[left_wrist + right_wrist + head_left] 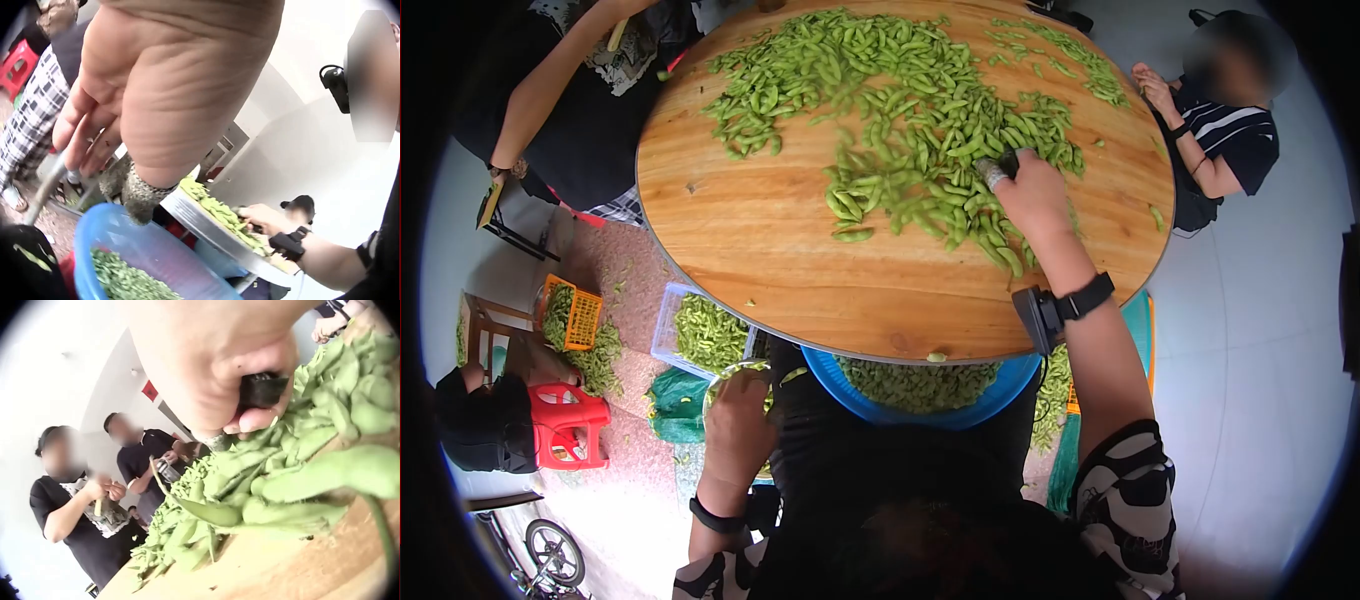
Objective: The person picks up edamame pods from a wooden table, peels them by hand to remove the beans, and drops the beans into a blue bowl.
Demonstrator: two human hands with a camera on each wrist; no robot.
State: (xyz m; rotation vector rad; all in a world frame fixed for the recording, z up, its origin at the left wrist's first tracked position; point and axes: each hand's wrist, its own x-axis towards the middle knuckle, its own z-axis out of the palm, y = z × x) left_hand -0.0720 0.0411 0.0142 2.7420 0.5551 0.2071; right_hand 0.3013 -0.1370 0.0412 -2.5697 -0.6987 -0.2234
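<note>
My right hand (1034, 195) reaches into the heap of green edamame pods (945, 130) on the round wooden table. In the right wrist view its fingers (253, 419) curl close over the pods. Grey wrapping (992, 174) covers its thumb, and a black piece (262, 390) shows among the curled fingers; I cannot tell whether pods are in its grasp. My left hand (740, 425) hangs loosely below the table edge, above a container of pods. Its palm shows with nothing in it in the left wrist view, and speckled grey wrapping (142, 195) covers its thumb.
A blue basin (825, 385) of shelled beans sits at my lap under the round table (740, 240). A pale crate (668, 335) of pods, an orange crate (583, 318) and a red stool (565, 430) stand at left. Other people (1240, 150) are around the table.
</note>
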